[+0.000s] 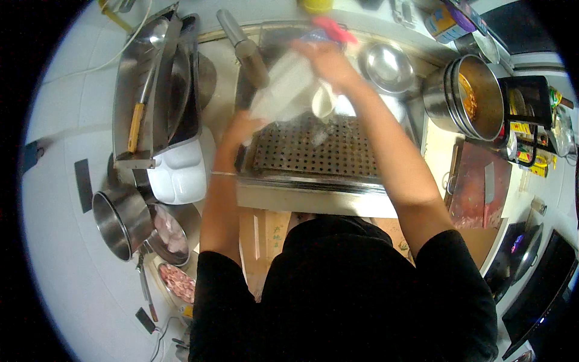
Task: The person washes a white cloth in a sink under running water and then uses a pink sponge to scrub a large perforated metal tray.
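Observation:
A pale, blurred sheet-like thing (285,88) spans the space between my hands over a sink. My left hand (245,126) grips its lower left edge, and my right hand (323,61) is on its upper right side, blurred by motion; its exact hold cannot be told. Beside the sheet, under my right wrist, is a white cup-like piece (323,100). A perforated metal tray (316,149) with many round holes covers the near part of the sink. Just beyond my right hand lies a bright pink thing (334,30). A metal cylinder (251,61) stands to the left of the sheet.
At the right are a round metal bowl (390,68), nested steel pots (479,97) holding orange food, and a knife (489,183) on a reddish board (475,181). Left are a metal rack (135,90) with a wooden-handled ladle (135,126), a white compartment tray (178,174), steel pots (120,221) and a meat dish (176,280).

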Available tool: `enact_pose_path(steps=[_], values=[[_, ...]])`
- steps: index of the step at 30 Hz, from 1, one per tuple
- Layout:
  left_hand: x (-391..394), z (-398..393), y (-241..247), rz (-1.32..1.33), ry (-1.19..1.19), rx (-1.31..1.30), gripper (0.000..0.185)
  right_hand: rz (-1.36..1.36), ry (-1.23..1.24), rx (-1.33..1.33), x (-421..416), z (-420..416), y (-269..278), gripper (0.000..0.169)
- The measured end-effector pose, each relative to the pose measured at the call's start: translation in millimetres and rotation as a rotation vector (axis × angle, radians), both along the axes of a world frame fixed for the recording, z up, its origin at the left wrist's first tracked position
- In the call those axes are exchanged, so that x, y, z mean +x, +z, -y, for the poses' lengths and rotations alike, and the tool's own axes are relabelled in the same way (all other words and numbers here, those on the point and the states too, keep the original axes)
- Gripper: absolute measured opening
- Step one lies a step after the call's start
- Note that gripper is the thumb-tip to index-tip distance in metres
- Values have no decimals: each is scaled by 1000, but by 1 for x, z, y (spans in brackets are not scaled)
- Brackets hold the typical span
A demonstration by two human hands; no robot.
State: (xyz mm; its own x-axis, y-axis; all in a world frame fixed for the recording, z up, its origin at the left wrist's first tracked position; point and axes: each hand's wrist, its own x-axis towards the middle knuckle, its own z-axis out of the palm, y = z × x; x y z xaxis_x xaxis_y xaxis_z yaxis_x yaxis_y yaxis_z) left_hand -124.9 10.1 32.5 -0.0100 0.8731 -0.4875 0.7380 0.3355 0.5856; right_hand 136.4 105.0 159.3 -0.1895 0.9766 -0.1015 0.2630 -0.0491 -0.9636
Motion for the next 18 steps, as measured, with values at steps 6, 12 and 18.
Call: enact_pose_path(steps=[6, 12, 18], values=[[-1, -3, 26, 228, 344, -32, 50, -105, -159, -279, 44, -5, -10, 49], [56, -4, 124, 646, 345, 131, 45, 253, 463, -112, 28, 31, -3, 76], [73, -32, 130, 622, 136, 18, 50, -71, 657, 119, -29, 34, -49, 70]])
